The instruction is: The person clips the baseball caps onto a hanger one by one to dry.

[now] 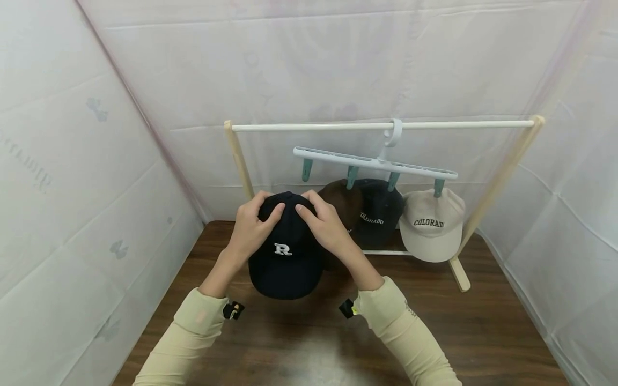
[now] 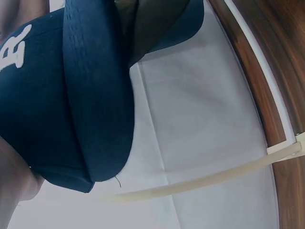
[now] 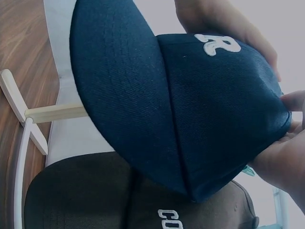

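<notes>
A navy baseball cap with a white letter R hangs in the air between both hands, brim down and toward me. My left hand grips the left side of its crown, and my right hand grips the right side; both thumbs press on the front near the top. In the right wrist view, the navy cap overlaps a dark brown cap. Above and slightly right of the hands, a teal clip hangs from the left end of a pale blue hanger with no cap in it.
The tilted hanger hooks over the white rail of a wooden rack. From its other clips hang a brown cap, a black Colorado cap and a cream Colorado cap. White sheeting surrounds the brown wooden table.
</notes>
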Motion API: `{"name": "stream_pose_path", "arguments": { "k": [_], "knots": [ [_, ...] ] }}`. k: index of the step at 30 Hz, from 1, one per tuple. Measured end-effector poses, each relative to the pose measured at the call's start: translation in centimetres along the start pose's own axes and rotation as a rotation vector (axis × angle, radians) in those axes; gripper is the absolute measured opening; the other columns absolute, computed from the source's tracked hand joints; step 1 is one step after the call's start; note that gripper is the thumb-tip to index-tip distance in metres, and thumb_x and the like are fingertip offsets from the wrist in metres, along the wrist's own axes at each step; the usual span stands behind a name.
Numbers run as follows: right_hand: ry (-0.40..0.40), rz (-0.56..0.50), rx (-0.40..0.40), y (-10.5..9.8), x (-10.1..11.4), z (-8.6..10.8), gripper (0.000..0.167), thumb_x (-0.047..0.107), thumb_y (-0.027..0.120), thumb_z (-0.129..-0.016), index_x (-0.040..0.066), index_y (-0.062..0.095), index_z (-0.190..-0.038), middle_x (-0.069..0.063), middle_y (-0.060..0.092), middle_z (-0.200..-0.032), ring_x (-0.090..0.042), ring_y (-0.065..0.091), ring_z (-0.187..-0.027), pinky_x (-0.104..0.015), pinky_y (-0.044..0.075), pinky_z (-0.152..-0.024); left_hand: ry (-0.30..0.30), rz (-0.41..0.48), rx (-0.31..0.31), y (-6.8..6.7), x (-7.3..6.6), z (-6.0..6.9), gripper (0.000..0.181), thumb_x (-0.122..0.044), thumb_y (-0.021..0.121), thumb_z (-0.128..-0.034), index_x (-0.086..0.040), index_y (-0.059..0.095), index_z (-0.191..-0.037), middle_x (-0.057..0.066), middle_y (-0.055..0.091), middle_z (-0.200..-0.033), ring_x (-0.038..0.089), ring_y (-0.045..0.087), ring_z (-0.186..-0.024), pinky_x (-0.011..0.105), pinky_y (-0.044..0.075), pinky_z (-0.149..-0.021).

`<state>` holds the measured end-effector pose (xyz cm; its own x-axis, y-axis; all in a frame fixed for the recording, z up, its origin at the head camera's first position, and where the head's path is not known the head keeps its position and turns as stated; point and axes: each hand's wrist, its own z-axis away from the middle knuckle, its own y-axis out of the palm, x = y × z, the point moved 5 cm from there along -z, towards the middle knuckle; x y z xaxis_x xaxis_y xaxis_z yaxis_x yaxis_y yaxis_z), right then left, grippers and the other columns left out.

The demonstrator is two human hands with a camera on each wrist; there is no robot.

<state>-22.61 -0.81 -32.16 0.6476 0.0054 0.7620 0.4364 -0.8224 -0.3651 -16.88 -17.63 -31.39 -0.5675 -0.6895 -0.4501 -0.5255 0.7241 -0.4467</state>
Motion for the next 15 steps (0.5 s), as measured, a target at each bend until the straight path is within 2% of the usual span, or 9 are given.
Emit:
{"name": "stream_pose_path", "arguments": {
  "k": [9,15],
  "knots": [
    [0.007,-0.014,-0.025,0.1,0.1,-0.6,0.020,0.024,0.050,-0.109,0.008,0.057,-0.119,-0.009,0.063,-0.110,-0.022,0.060,-0.099,-0.038,0.050,-0.087,0.101,-0.018,-0.019,-0.6,-0.8,-1.0,0.015,-0.008,0.075,-0.0924,0.000,0.066,-0.102,0.011,0.070,-0.081,0.012,0.058,-0.057,0.017,0.043,-0.051],
    [-0.018,-0.018,-0.034,0.3,0.5,-1.5,0.021,0.024,0.050,-0.109,0.008,0.058,-0.119,-0.009,0.064,-0.115,-0.022,0.060,-0.103,-0.038,0.049,-0.090,0.138,-0.016,-0.041,-1.4,-1.1,-1.7,0.015,-0.004,0.077,-0.0905,0.002,0.067,-0.100,0.013,0.072,-0.088,0.017,0.064,-0.063,0.015,0.045,-0.057]
  ]
}}
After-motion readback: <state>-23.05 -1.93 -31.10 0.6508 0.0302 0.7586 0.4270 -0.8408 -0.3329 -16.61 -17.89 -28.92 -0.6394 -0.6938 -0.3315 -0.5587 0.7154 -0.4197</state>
